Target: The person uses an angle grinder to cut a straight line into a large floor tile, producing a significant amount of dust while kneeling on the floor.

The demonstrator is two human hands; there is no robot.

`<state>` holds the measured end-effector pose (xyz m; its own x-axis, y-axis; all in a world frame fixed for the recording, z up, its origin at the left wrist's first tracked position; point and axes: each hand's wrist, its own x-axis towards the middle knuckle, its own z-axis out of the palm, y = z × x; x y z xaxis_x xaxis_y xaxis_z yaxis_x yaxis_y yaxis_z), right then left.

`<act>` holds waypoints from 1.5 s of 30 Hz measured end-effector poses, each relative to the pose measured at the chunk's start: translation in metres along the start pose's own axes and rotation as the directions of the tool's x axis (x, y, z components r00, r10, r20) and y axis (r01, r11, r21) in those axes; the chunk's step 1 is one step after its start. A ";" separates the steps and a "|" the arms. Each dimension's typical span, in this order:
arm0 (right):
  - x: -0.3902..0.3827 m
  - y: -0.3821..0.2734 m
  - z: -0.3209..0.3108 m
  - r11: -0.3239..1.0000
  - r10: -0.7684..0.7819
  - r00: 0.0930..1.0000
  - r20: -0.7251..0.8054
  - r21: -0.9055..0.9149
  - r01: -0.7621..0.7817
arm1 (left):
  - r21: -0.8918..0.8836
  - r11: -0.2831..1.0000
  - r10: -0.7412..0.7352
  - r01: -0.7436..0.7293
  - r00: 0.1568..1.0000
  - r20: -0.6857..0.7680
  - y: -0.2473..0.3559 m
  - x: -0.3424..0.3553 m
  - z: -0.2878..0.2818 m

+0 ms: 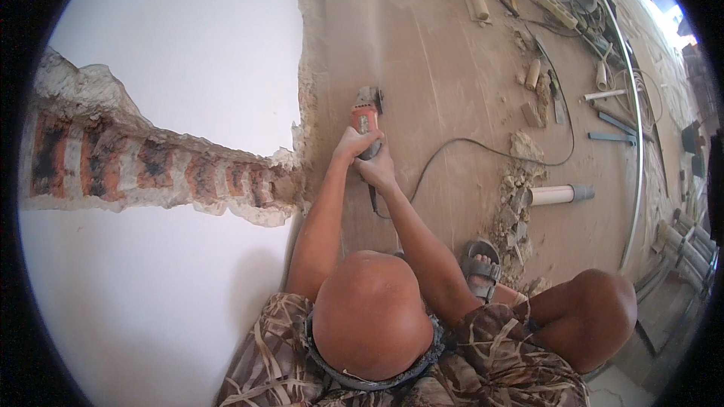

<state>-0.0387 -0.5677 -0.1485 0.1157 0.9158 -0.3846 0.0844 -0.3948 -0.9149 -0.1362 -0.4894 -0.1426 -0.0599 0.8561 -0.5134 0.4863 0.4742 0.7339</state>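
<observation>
Orange angle grinder (366,117) (corded) held in the closed grip of left hand (351,145) and right hand (377,171).

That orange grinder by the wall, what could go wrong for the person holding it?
The power cord trails loose over the floor behind the angle grinder; it might snag or get stepped on. Rubble and a white pipe lie close to the sandalled foot, a likely trip or bruise. Both the left hand and right hand are bare, so chips from the broken brick channel could hurt them.
</observation>
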 end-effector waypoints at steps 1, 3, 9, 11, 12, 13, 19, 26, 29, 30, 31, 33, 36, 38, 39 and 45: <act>0.001 0.005 -0.007 1.000 -0.004 1.000 -0.008 0.008 0.004 | -0.009 1.000 0.009 -0.009 0.999 0.031 0.008 -0.006 0.007; 0.002 0.006 -0.009 0.996 0.060 0.998 -0.014 -0.060 -0.061 | -0.022 0.999 0.024 -0.023 0.998 0.060 0.016 -0.016 0.008; -0.001 0.009 -0.002 0.996 0.060 0.998 0.007 -0.066 -0.059 | -0.016 0.998 0.064 -0.064 0.996 0.058 0.008 -0.018 0.002; 0.000 0.009 0.003 0.998 0.047 0.999 0.014 -0.053 -0.047 | -0.001 0.999 0.047 -0.047 0.998 0.037 0.002 -0.011 -0.002; 0.002 0.012 0.001 0.997 0.051 0.999 0.005 -0.056 -0.050 | 0.003 0.999 0.038 -0.038 0.998 0.042 0.007 -0.015 0.002; 0.003 0.016 -0.002 0.997 0.054 0.999 -0.002 -0.055 -0.054 | 0.003 0.999 0.032 -0.033 0.998 0.053 0.012 -0.019 0.006; -0.004 0.016 -0.005 0.999 0.029 1.000 -0.005 -0.021 -0.029 | 0.027 1.000 0.012 -0.014 0.998 0.063 0.017 -0.029 0.006; -0.004 0.015 0.005 0.999 0.028 0.999 0.017 -0.024 -0.028 | -0.002 0.999 0.051 -0.051 0.999 -0.005 -0.005 -0.012 0.000; -0.007 0.018 -0.001 0.999 0.037 0.999 0.018 -0.027 -0.036 | -0.008 0.999 0.048 -0.048 0.998 -0.042 -0.002 -0.021 0.009; -0.007 0.019 -0.005 0.999 0.034 0.999 0.008 -0.030 -0.033 | -0.002 0.999 0.044 -0.044 0.998 -0.048 0.005 -0.028 0.013; -0.007 0.021 -0.010 0.999 0.031 1.000 -0.001 -0.034 -0.031 | 0.001 0.999 0.036 -0.036 0.999 0.005 0.009 -0.029 0.016; -0.007 0.026 -0.020 0.998 0.040 0.999 -0.031 -0.047 -0.041 | 0.010 1.000 0.020 -0.021 0.993 0.116 0.015 -0.032 0.023; -0.016 0.015 -0.006 0.999 0.016 1.000 -0.004 -0.041 -0.017 | 0.035 0.999 -0.013 0.011 0.999 0.049 0.011 -0.037 0.005; -0.020 0.013 -0.006 0.999 0.006 1.000 -0.011 -0.049 -0.006 | 0.032 0.999 -0.003 0.002 0.999 0.036 0.009 -0.039 0.006; -0.020 0.014 -0.008 0.999 0.000 1.000 -0.017 -0.054 -0.001 | 0.030 1.000 0.004 -0.005 0.999 0.032 0.009 -0.040 0.008; -0.019 0.022 -0.013 0.998 0.005 1.000 -0.007 -0.058 -0.005 | -0.004 0.999 0.045 -0.045 0.998 0.047 0.013 -0.049 0.015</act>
<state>-0.0265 -0.5943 -0.1597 0.1235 0.9133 -0.3881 0.1410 -0.4033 -0.9042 -0.1138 -0.5282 -0.1150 0.0034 0.8657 -0.5005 0.4847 0.4364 0.7580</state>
